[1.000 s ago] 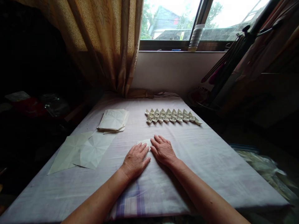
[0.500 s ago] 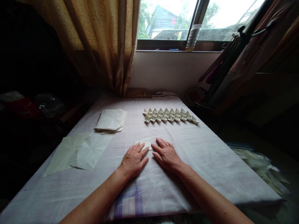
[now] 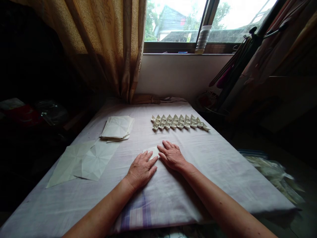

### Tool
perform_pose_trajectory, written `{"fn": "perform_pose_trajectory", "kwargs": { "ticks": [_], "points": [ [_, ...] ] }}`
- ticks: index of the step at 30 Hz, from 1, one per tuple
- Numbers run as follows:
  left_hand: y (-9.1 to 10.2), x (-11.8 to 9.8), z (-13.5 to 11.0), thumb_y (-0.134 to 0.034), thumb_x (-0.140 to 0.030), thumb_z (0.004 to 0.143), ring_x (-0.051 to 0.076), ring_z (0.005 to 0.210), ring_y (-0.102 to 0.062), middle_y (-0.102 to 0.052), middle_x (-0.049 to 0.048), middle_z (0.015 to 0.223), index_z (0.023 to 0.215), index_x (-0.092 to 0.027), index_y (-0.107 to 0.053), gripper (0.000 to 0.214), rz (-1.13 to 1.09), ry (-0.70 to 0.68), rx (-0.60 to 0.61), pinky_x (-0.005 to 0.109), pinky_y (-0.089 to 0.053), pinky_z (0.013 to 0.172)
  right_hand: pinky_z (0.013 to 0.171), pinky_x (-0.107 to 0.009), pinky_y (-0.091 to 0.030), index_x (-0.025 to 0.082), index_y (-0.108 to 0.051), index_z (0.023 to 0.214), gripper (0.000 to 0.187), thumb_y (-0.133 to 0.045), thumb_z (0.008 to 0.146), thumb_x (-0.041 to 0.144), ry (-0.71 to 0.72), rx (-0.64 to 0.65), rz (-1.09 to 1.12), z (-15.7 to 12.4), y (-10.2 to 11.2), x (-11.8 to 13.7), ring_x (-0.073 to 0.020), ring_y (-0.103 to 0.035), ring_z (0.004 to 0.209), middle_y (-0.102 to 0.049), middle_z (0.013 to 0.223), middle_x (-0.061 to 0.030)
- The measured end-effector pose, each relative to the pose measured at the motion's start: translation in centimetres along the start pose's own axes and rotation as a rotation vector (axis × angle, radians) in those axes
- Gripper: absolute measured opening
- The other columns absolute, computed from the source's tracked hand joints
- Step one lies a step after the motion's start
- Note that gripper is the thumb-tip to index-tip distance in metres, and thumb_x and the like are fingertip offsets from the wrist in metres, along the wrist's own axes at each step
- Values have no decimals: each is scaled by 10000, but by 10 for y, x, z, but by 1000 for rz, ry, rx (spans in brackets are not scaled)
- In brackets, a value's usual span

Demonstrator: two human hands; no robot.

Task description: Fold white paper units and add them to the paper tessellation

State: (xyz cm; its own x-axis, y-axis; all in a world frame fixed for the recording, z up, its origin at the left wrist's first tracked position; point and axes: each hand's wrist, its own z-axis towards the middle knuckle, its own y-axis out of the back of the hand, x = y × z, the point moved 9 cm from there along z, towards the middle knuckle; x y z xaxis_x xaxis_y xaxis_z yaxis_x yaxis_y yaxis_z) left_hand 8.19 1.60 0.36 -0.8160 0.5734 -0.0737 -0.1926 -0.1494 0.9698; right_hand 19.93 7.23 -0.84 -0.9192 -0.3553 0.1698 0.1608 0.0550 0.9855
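Observation:
Between my two hands a small folded piece of white paper [image 3: 154, 152] lies flat on the cloth-covered table [image 3: 213, 178]. My left hand [image 3: 141, 168] rests palm down with fingers stretched, its fingertips on the paper's left and near part. From the right, my right hand [image 3: 171, 155] lies flat with fingers extended, the fingertips touching the paper's right edge. Part of the paper is hidden under the fingers. Beyond my right hand, several small folded paper boats [image 3: 175, 123] stand in close rows.
On the left sits a stack of creased paper squares [image 3: 117, 127]. Nearer lie loose creased sheets [image 3: 95, 162], overlapping. A curtain [image 3: 109, 49] hangs at the back left, and a plastic jar [image 3: 203, 39] stands on the windowsill. Plastic bags [image 3: 274, 175] lie beyond the table's right edge.
My right hand has moved slightly up and left along the paper, fingers still extended. My left hand has stayed nearly in place. The view has shifted slightly.

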Motion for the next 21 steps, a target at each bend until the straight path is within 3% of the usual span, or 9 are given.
{"fn": "perform_pose_trajectory", "kwargs": {
  "ticks": [9,14,21],
  "points": [
    [-2,0,0,-511,-387,942,307,1332,-458,-533,93,1422,1331,-268,-566,410,-4,16,11,487,-381,1089,1105,-479,-271,244,-442,1450,521,-429,972,451,46,-101,-12,-32,5,-9,-319,-335,1401,-312,1555,-158],
    [-1,-1,0,-493,-399,950,304,1344,-446,-526,90,1431,1354,-265,-545,428,8,26,6,482,-377,1096,1122,-492,-245,341,-522,1382,433,-448,971,454,204,-82,4,-43,7,11,-306,-306,1423,-299,1567,-118],
    [-5,1,0,-478,-418,956,302,1372,-411,-483,91,1470,1385,-274,-516,454,12,25,82,472,-337,1124,1113,-495,-252,358,-550,1355,406,-444,974,454,113,-35,-18,-47,7,2,-313,-305,1423,-346,1547,-109]
  ]
}}
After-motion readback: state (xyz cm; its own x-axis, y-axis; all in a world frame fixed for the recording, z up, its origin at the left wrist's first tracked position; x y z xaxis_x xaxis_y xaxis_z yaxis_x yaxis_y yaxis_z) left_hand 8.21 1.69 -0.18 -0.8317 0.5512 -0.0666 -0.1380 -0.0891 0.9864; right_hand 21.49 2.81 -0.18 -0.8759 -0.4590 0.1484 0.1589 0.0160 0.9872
